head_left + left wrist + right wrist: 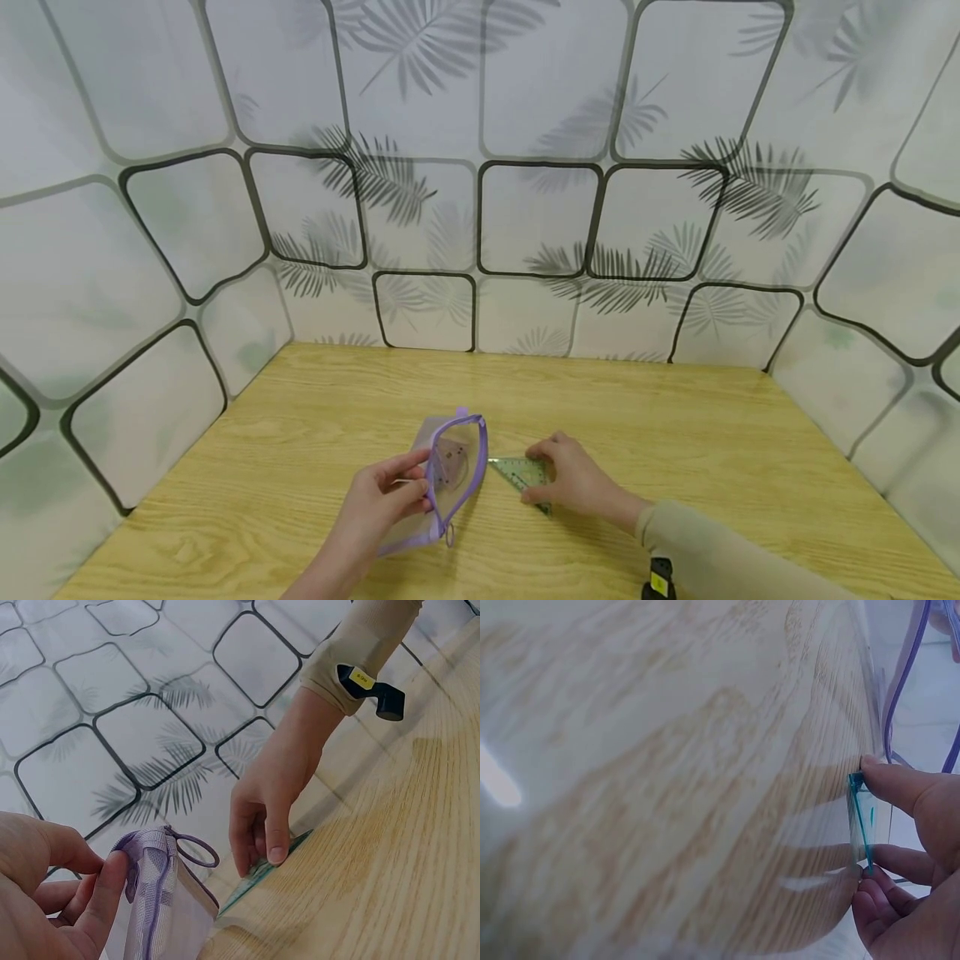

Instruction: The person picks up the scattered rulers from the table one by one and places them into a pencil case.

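A see-through zip pouch (pixel 480 487) with purple edging is held by my left hand (pixel 378 500), thumb and fingers pinching its rim. Its mouth gapes toward the right, and a clear protractor (pixel 452 463) shows inside. In the left wrist view, the pouch's purple zip (pixel 156 900) and ring pull (pixel 199 851) are close to the fingertips. To the right of the pouch, my right hand (pixel 573 479) grips a green set square (pixel 527 472) between thumb and fingers by its edges. In the right wrist view, the set square (pixel 862 821) is seen nearly edge-on, low over the tabletop.
The wood-grain table (pixel 360 383) surrounds both hands. Patterned fabric walls (pixel 536 217) with leaf prints enclose it at the back and both sides. A black wrist camera (pixel 659 579) is strapped on the right sleeve (pixel 720 546).
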Tool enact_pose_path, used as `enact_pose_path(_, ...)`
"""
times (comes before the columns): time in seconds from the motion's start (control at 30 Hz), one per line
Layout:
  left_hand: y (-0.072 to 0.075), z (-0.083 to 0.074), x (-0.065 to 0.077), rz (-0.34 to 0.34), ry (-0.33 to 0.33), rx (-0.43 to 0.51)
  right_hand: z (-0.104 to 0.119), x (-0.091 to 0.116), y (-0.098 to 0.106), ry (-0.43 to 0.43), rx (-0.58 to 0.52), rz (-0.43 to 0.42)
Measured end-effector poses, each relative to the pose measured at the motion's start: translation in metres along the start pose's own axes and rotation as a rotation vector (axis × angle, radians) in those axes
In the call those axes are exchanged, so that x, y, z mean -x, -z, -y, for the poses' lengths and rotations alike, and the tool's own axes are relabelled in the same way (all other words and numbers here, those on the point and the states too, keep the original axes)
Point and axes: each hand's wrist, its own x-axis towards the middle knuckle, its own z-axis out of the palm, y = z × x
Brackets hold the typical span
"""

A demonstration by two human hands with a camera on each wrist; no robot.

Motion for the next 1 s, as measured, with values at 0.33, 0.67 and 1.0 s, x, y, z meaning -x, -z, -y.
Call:
enact_pose_path(0.33,0.0001,0.0002,0.0,-0.001,0.006,0.001,-0.0004,0.0013,0.0018,0.003,-0.002,-0.009)
enact_pose_path(0.67,-0.0003,0.0006,-0.0008,-0.012,0.009,0.002,-0.0049,0.0003,0.002,0.009,-0.013,0.005)
enact_pose_path(1.0,-0.0009,0.0002,-0.0016,-0.024,0.016,0.0,-0.0065,-0.0022,0.0023,0.028,-0.1,0.022)
